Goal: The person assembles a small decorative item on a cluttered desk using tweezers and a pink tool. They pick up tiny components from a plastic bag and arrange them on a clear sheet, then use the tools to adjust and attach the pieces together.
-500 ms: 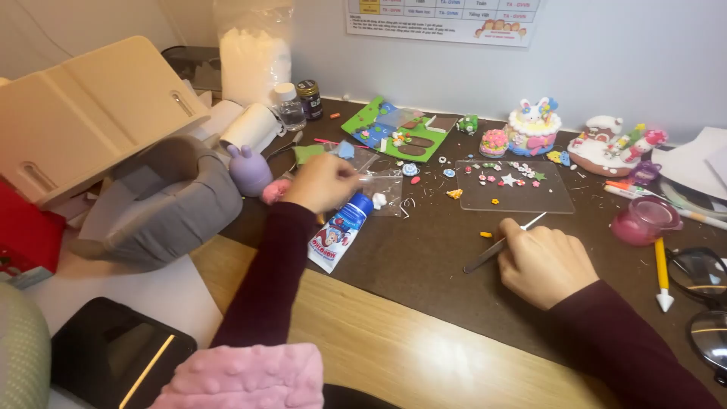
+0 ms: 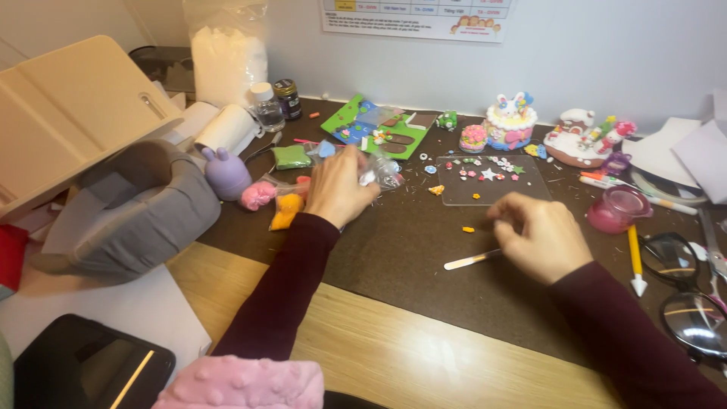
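Sorting clay supplies, it seems — the left hand [image 2: 338, 189] pinches a clear bag [image 2: 381, 171] above the counter [image 2: 409, 250], while the right hand [image 2: 539, 236] clasps a metal tool [image 2: 471, 260] — steadiness needed.

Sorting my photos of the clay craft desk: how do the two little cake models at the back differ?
The bunny-topped cake is a tall round tier in blue and white, with pink at its base. The snowy cake is lower and wider, brown beneath white, crowded with small figures. Both stand upright by the wall, away from both hands.
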